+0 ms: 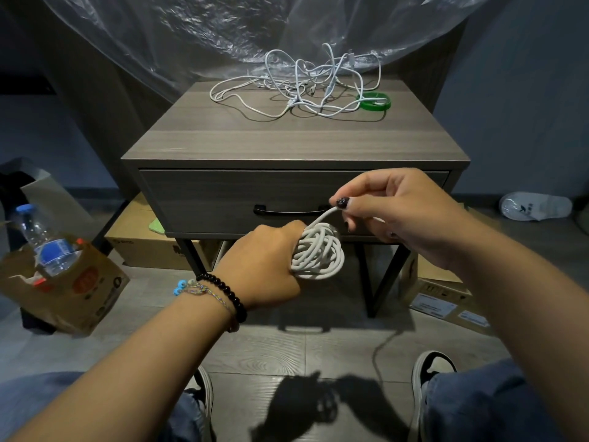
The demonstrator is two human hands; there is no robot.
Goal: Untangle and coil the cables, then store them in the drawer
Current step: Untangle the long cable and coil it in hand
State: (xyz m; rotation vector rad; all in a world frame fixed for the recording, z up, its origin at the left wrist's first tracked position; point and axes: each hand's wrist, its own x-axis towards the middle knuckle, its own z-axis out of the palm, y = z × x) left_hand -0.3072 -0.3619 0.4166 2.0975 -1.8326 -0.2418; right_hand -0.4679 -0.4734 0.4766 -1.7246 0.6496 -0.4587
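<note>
Wrapping white cable: the coil (pixel 318 254) sits around the fingers of the left hand (pixel 267 266), which point away from the camera toward the drawer front; fingers are hidden inside the loops, curled or straight cannot be told, but the coil is carried on them. Right hand (pixel 392 212) pinches the free cable end (pixel 325 215) between thumb and forefinger, just above and right of the coil; the strand runs up-right from coil to pinch. Coil loops stand roughly upright, facing the camera's right. Left wrist carries a black bead bracelet (pixel 223 290) and a thread one with blue beads.

Behind the hands, the drawer (pixel 223 199) of a grey wood-grain nightstand (pixel 255 145) is closed, black handle (pixel 287 212) partly hidden by the right hand. On the top, at the back, lies a tangled pile of white cables (pixel 302 87), spread left to right, with a green ring (pixel 374 102) at its right edge under a strand.

Containers: open cardboard box (pixel 63 282) on the floor at left holds a clear plastic bottle (pixel 44 240) with blue cap and label, tilted. More cardboard boxes (pixel 153 247) sit under the stand and at right. White slipper (pixel 535 206) on the floor far right. Clear plastic sheet (pixel 223 27) hangs behind the stand. Grey tile floor, dim room; person's jeans and dark shoes at bottom.
</note>
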